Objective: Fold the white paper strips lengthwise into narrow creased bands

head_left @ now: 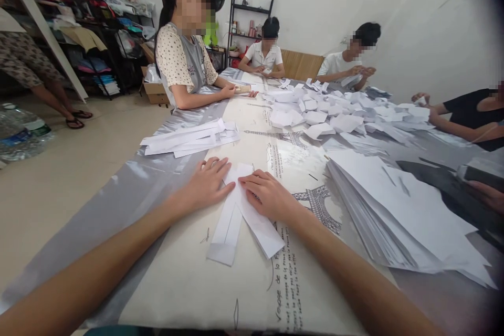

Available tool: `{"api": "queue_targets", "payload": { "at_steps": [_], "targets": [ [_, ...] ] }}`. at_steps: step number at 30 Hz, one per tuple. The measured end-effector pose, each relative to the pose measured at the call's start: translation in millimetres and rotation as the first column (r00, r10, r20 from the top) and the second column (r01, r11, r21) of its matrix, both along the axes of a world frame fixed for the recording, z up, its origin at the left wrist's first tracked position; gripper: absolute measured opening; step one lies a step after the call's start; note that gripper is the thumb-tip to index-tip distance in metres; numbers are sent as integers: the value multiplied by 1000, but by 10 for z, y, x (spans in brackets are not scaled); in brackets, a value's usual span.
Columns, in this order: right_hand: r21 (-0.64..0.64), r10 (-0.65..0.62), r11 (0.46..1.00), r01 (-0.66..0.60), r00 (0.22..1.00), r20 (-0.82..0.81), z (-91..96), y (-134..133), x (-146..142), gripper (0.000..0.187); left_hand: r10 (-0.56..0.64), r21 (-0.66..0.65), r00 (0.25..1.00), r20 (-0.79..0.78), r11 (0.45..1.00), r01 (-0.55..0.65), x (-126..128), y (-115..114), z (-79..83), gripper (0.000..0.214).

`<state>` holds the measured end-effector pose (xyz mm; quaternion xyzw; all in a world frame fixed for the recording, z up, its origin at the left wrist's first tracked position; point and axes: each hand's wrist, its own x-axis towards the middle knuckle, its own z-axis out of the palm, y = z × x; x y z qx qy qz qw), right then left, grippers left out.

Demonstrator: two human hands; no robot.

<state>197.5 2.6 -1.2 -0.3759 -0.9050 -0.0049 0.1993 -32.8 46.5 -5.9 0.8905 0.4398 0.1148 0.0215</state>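
A folded white paper strip lies on the printed tablecloth in front of me, bent at the top so its two legs spread toward me in an upside-down V. My left hand rests flat on its upper left side, fingers apart and thumb on the paper. On the other leg, my right hand has its fingers bent and pressed together at the fold, the thumb tucked under and partly hidden. Just beyond my left hand is a loose pile of white paper strips.
A thick stack of white sheets stands to my right. Many folded paper pieces cover the far right of the tablecloth. Several people sit around the table, a nearby person at the left with hands on it. Water bottles stand on the floor.
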Motion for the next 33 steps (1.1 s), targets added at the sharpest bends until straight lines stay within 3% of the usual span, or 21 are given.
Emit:
{"api": "queue_targets", "payload": {
  "at_steps": [4,7,13,16,20,23,28,33],
  "targets": [
    [-55,9,998,-14,996,-89,-36,-35,43,25,-24,36,999,21,999,23,-20,24,-45,54],
    [-150,-102,986,73,976,-193,-71,-125,104,18,-27,62,999,20,998,26,-27,25,-78,50],
    [-416,-388,859,299,910,-146,-4,-282,189,8,19,195,999,-28,981,-13,48,-93,-73,43],
    [-488,-431,810,324,894,-121,36,-280,176,9,-132,197,991,4,972,129,79,-148,-57,32],
    [-524,-433,793,311,892,-127,39,-267,170,12,-341,174,934,105,931,320,77,-185,-42,34],
    [-567,-404,785,247,899,-167,62,-273,205,16,-365,157,914,178,927,340,65,-199,-28,29],
    [-706,-249,704,-71,907,-339,174,-278,305,20,-429,133,862,270,903,407,22,-169,97,28],
    [-808,-156,538,-241,913,-377,260,-260,369,30,-457,-236,817,352,801,550,-102,-81,320,26]
  ]
}}
